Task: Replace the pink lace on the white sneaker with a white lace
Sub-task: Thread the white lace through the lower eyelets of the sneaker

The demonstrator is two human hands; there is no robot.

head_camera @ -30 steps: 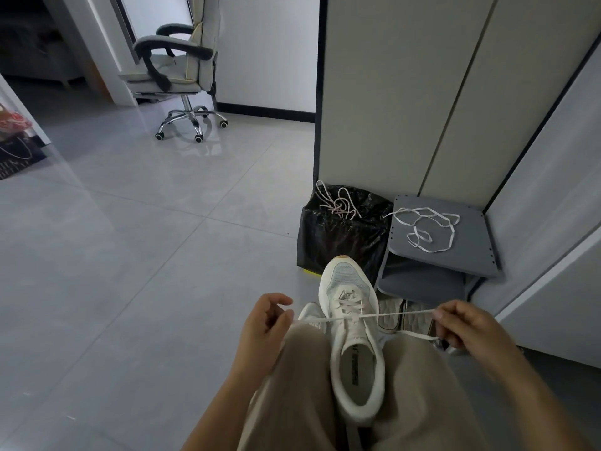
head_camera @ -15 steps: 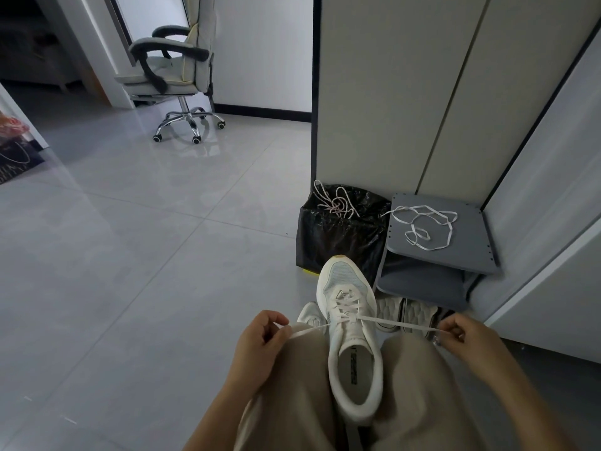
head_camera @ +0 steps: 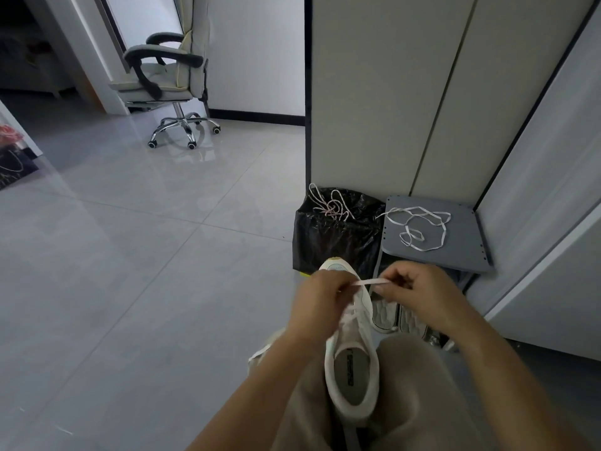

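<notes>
A white sneaker [head_camera: 353, 362] lies between my knees, toe pointing away. My left hand [head_camera: 320, 301] and my right hand [head_camera: 414, 292] are both raised over its front and pinch the two ends of a white lace [head_camera: 372, 281], which stretches short and flat between them. The hands hide the eyelets and most of the lacing. A pink lace [head_camera: 330, 205] lies tangled on top of a black bag [head_camera: 335, 236]. Another white lace [head_camera: 419, 227] lies loose on a grey stool [head_camera: 468, 242].
More shoes [head_camera: 395, 317] sit on the floor under the stool, right of the sneaker. Tall cabinet panels [head_camera: 422, 92] stand behind the bag and stool. An office chair [head_camera: 169, 76] stands far back on the left. Grey floor tiles [head_camera: 130, 271] spread to the left.
Both hands have risen and come together over the toe of the sneaker. The lace, pulled wide sideways before, now spans only a short gap between them.
</notes>
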